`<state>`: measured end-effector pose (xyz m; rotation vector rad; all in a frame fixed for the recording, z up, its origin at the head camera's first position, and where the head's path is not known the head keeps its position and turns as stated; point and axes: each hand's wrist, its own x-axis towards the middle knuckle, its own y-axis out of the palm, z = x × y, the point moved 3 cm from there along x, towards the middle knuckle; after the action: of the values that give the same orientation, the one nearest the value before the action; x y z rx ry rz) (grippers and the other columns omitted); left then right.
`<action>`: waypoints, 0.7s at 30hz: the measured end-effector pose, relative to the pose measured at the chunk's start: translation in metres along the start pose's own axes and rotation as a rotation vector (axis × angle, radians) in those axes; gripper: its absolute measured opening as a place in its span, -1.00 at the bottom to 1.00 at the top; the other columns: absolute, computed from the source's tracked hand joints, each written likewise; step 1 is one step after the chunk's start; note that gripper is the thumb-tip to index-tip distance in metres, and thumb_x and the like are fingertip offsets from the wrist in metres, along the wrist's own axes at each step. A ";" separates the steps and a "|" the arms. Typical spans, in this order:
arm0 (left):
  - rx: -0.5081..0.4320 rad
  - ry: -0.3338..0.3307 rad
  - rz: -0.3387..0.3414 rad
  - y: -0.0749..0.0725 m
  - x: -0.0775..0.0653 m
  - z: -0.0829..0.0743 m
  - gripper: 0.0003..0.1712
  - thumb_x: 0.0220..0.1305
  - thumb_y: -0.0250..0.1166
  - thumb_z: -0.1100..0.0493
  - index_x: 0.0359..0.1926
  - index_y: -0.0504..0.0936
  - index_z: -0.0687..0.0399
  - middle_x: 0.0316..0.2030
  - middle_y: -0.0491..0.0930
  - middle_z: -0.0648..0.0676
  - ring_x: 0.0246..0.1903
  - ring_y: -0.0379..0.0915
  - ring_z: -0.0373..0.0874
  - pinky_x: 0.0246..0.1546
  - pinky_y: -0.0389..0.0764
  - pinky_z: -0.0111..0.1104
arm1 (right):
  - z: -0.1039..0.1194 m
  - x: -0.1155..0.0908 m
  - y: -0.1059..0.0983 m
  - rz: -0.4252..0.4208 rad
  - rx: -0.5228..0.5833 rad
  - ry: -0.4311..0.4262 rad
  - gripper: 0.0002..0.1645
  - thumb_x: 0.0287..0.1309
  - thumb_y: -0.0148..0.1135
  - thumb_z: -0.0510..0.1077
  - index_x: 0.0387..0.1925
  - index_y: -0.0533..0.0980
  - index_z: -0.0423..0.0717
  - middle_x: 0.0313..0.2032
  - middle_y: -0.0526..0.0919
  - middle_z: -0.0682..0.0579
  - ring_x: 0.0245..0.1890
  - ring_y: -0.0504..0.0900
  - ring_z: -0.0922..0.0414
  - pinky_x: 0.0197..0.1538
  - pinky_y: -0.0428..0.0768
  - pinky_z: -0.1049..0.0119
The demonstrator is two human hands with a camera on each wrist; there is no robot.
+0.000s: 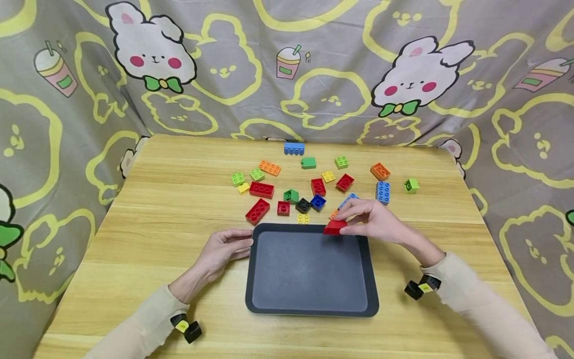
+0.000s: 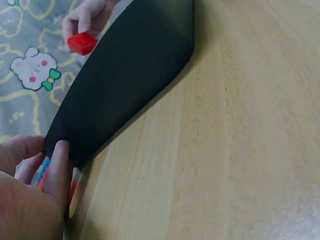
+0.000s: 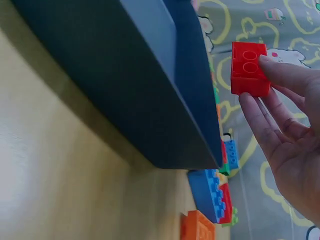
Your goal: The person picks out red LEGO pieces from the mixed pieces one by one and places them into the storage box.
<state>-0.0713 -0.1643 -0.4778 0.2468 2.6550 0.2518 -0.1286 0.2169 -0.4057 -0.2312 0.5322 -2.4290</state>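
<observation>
A dark grey baking tray (image 1: pixel 311 271) lies on the wooden table in front of the person. At its upper left corner, the left hand (image 1: pixel 226 249) pinches the rim; the left wrist view shows fingers (image 2: pixel 59 160) against the tray's outer wall. Between thumb and fingertips, the right hand (image 1: pixel 374 222) holds a red toy brick (image 3: pixel 250 67) with a slanted side. In the head view this brick overlaps the tray's far right corner, and the right wrist view shows it up beside the tray's wall.
Several toy bricks are scattered beyond the tray, among them a long red brick (image 1: pixel 257 211), a black brick (image 1: pixel 303 205), a blue brick (image 1: pixel 383 193) and an orange brick (image 1: pixel 380 171). A patterned curtain (image 1: pixel 269 99) encloses the back and sides of the table.
</observation>
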 end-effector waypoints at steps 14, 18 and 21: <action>0.005 -0.003 -0.006 0.000 -0.001 -0.001 -0.57 0.40 0.33 0.42 0.26 0.61 0.43 -0.11 0.82 -0.07 -0.15 0.78 -0.29 -0.01 0.82 -0.39 | -0.010 0.003 0.025 0.111 -0.116 0.014 -0.73 0.16 0.56 -0.24 -0.07 0.80 -0.09 -0.09 0.74 -0.03 -0.09 0.70 0.26 -0.06 0.83 0.38; 0.020 -0.006 -0.014 0.001 0.000 -0.001 -0.54 0.40 0.33 0.41 0.28 0.57 0.47 -0.11 0.82 -0.05 -0.15 0.78 -0.29 -0.01 0.82 -0.39 | -0.009 0.003 0.030 0.105 -0.155 -0.003 -0.75 0.18 0.55 -0.24 -0.08 0.80 -0.09 -0.08 0.76 -0.03 -0.10 0.73 0.23 -0.06 0.83 0.37; 0.027 -0.007 -0.017 0.001 0.000 0.000 -0.53 0.40 0.33 0.40 0.28 0.57 0.48 -0.12 0.82 -0.06 -0.16 0.78 -0.29 -0.02 0.82 -0.39 | -0.005 0.002 0.034 0.101 -0.257 -0.039 -0.76 0.19 0.55 -0.21 -0.08 0.81 -0.02 -0.08 0.77 0.05 -0.10 0.73 0.23 -0.06 0.82 0.37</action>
<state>-0.0714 -0.1638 -0.4775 0.2329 2.6540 0.2087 -0.1135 0.1929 -0.4248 -0.3499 0.8184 -2.2506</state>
